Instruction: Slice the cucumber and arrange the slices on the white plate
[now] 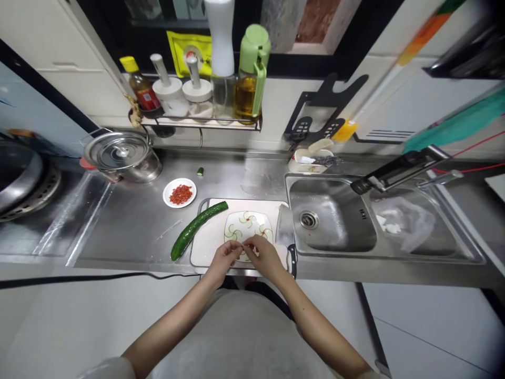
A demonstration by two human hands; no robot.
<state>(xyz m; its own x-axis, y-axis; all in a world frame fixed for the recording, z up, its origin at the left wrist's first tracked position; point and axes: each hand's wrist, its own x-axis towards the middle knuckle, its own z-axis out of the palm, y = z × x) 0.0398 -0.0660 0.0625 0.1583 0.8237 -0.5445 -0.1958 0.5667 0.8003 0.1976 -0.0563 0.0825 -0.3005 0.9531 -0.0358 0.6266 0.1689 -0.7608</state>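
Note:
My left hand (227, 257) and my right hand (261, 255) meet over the near part of a white plate (246, 232). Fingertips of both are pinched together, and whatever is between them is too small to make out. Thin curved green slices (233, 232) with red centres form pinwheel patterns on the plate. Under the plate lies a pale cutting board (209, 237). A long cucumber (197, 226) rests across the board's left edge. On the board's right side is a knife (284, 226), its black handle toward me. Chopped red pieces (181, 194) fill a small white dish (167, 196) further left.
A cucumber end (200, 171) lies behind the board. To the right is a double sink (331, 210) with a black faucet (398, 168). A lidded steel pot (126, 155) stands at the back left. Bottles and jars line a wall shelf (201, 122).

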